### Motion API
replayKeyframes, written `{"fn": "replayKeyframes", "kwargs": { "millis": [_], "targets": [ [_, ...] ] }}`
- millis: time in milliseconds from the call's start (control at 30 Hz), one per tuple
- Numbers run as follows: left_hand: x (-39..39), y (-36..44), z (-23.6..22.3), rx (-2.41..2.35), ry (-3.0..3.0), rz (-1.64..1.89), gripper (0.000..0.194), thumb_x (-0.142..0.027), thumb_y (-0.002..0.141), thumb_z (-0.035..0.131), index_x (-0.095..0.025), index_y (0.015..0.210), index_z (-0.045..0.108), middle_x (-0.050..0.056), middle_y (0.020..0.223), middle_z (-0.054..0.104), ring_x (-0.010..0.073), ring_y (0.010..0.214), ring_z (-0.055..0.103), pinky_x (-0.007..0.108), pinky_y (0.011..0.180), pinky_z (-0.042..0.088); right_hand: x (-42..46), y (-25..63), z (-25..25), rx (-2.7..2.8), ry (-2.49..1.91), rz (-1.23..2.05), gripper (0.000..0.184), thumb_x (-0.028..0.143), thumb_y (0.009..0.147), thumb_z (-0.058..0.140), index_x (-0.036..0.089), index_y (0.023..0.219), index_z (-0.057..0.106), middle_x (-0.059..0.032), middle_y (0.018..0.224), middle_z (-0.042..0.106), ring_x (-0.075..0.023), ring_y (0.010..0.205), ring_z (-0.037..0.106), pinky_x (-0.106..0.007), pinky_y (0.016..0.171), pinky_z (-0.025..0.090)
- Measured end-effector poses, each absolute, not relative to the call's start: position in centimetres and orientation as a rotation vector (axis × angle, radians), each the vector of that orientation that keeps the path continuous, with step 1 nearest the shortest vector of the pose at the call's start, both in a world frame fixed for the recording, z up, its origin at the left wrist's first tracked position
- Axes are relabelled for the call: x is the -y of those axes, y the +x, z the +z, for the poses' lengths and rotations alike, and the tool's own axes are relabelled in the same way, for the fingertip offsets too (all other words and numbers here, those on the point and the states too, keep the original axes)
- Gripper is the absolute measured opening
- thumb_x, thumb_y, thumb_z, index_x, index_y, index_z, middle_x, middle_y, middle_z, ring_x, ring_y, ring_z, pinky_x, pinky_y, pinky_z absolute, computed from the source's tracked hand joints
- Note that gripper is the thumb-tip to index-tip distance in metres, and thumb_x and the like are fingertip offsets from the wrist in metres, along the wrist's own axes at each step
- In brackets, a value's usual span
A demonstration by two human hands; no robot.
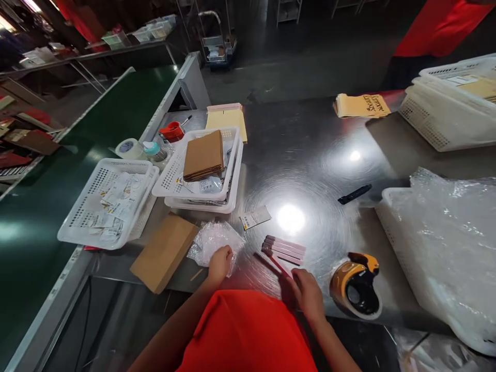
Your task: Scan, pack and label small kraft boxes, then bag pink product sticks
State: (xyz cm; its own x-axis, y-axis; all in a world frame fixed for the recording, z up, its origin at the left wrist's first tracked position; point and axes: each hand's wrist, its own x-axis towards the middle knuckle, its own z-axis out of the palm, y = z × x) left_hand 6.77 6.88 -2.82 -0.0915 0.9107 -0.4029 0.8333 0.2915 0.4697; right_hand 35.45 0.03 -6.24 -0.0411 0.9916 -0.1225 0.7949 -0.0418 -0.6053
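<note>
My left hand (pixel 220 263) is closed on a piece of clear bubble wrap (pixel 211 240) lying on the steel table (pixel 310 155). My right hand (pixel 308 294) pinches the near end of a thin red stick (pixel 276 263). Its far end reaches a small row of pinkish slim boxes (pixel 284 249) lying side by side just ahead of that hand. A white printed label (pixel 254 217) lies beyond them.
A flat brown carton (pixel 163 252) lies left of my hand. Two white baskets (pixel 106 206) (pixel 201 168) hold packets and brown envelopes. An orange tape dispenser (pixel 354 287), a black pen (pixel 354 194), a bin of plastic film (pixel 449 248), yellow envelopes (pixel 362 105) and a green conveyor (pixel 77 155) surround the spot.
</note>
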Motion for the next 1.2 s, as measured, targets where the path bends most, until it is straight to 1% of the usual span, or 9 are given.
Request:
{"fn": "replayKeyframes", "kwargs": {
  "millis": [133, 333, 433, 567, 667, 800, 1000, 1100, 1200],
  "targets": [
    [-6.9, 6.7, -2.2, -1.938, 1.555, 0.204, 0.019, -0.019, 0.091, 0.042, -0.018, 0.079, 0.057, 0.002, 0.076, 0.063, 0.0154, 0.073, 0.059, 0.025, 0.065, 0.037, -0.4, 31.4, -3.2, 1.86, -1.771, 1.176, 0.029, 0.043, 0.092, 0.042, 0.022, 0.097, 0.062, -0.0071, 0.091, 0.069, -0.0233, 0.079, 0.064, -0.034, 0.069, 0.048],
    [-6.8, 7.8, 0.2, -1.847, 1.66, 0.166, 0.019, -0.021, 0.093, 0.039, -0.019, 0.088, 0.058, 0.003, 0.081, 0.067, 0.0176, 0.077, 0.063, 0.026, 0.067, 0.038, -2.3, 27.7, -1.7, 1.994, -1.658, 1.205, 0.02, 0.023, 0.084, 0.046, 0.022, 0.091, 0.064, -0.0077, 0.096, 0.066, -0.0223, 0.083, 0.062, -0.031, 0.07, 0.043],
    [-5.4, 9.3, 1.1, -1.704, 1.754, 0.1, 0.017, -0.019, 0.091, 0.044, -0.021, 0.085, 0.059, 0.003, 0.086, 0.069, 0.0176, 0.083, 0.064, 0.026, 0.07, 0.04, -3.5, 26.3, -1.4, 1.544, -1.603, 1.429, 0.012, 0.032, 0.076, 0.057, 0.022, 0.077, 0.063, -0.0052, 0.081, 0.062, -0.0211, 0.075, 0.055, -0.031, 0.068, 0.04],
    [-4.2, 10.2, 1.9, -1.689, 1.831, 0.034, 0.02, -0.018, 0.094, 0.041, -0.02, 0.09, 0.061, 0.006, 0.093, 0.071, 0.019, 0.085, 0.065, 0.027, 0.07, 0.041, -4.4, 25.1, -1.1, 1.111, -1.534, 1.746, 0.036, 0.054, 0.06, 0.069, 0.022, 0.061, 0.052, 0.0034, 0.056, 0.045, -0.0154, 0.055, 0.045, -0.028, 0.053, 0.035],
    [-5.1, 8.9, 2.6, -1.884, 1.824, 0.006, 0.028, -0.018, 0.097, 0.032, -0.017, 0.095, 0.06, 0.01, 0.096, 0.07, 0.0222, 0.09, 0.066, 0.03, 0.072, 0.042, -4.3, 25.7, -0.7, 0.977, -1.5, 1.918, 0.046, 0.066, 0.061, 0.063, 0.023, 0.066, 0.047, 0.0083, 0.049, 0.036, -0.0103, 0.041, 0.035, -0.025, 0.042, 0.026],
    [-6.8, 6.8, 3.6, -1.965, 1.807, 0.023, 0.028, -0.019, 0.098, 0.032, -0.017, 0.097, 0.06, 0.011, 0.097, 0.07, 0.0234, 0.094, 0.066, 0.031, 0.074, 0.042, -4.1, 26.6, 0.0, 0.77, -1.4, 2.052, 0.048, 0.067, 0.064, 0.064, 0.022, 0.074, 0.048, 0.0093, 0.049, 0.037, -0.0071, 0.041, 0.026, -0.023, 0.041, 0.02],
    [-7.0, 8.0, 4.3, -1.939, 1.822, 0.099, 0.026, -0.019, 0.099, 0.033, -0.018, 0.101, 0.058, 0.006, 0.098, 0.07, 0.0182, 0.089, 0.066, 0.027, 0.075, 0.043, -4.2, 25.4, 0.4, 0.972, -1.454, 1.804, 0.035, 0.05, 0.063, 0.073, 0.02, 0.069, 0.056, 0.0022, 0.061, 0.048, -0.0124, 0.055, 0.041, -0.025, 0.05, 0.031],
    [-6.9, 8.9, 4.5, -1.924, 1.842, 0.082, 0.025, -0.02, 0.098, 0.034, -0.019, 0.101, 0.059, 0.007, 0.099, 0.071, 0.0201, 0.092, 0.066, 0.028, 0.074, 0.043, -3.8, 25.0, 0.8, 1.442, -1.489, 1.319, 0.017, 0.037, 0.078, 0.059, 0.021, 0.076, 0.064, -0.0043, 0.077, 0.057, -0.0183, 0.071, 0.049, -0.029, 0.062, 0.036],
    [-6.5, 9.4, 4.7, -1.844, 1.868, 0.0, 0.023, -0.019, 0.097, 0.037, -0.019, 0.097, 0.06, 0.007, 0.098, 0.071, 0.0208, 0.093, 0.067, 0.028, 0.073, 0.042, -3.8, 25.1, 0.8, 1.495, -1.502, 1.131, 0.022, 0.038, 0.083, 0.052, 0.022, 0.082, 0.066, -0.006, 0.08, 0.059, -0.0204, 0.075, 0.052, -0.03, 0.065, 0.039]
  ]
}}
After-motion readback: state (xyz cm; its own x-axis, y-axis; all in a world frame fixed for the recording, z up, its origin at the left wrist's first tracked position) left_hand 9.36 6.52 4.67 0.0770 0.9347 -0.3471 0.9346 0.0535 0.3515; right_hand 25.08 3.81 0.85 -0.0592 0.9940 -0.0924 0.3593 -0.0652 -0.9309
